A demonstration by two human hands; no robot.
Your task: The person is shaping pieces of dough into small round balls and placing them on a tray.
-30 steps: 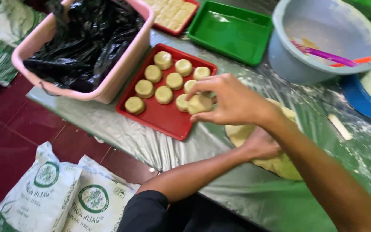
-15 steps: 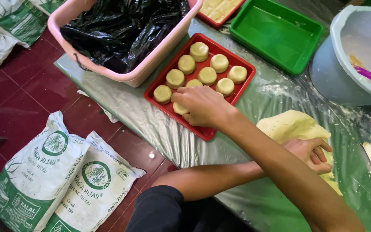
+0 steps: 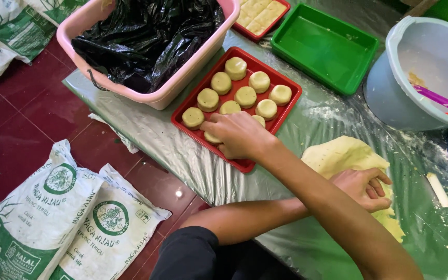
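Right hand [image 3: 239, 136], fingers curled on a dough round [image 3: 212, 138], sets it in the red tray [image 3: 286, 106] at frame centre. Left hand [image 3: 361, 187], fingers together, grips the dough mass [image 3: 338, 155], lower right.

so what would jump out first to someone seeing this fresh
The red tray of round pale dough pieces at centre, with the right hand pressed over its near corner. Beside it, the left hand rests on a yellow dough slab, and a pink tub lined with black plastic sits behind.
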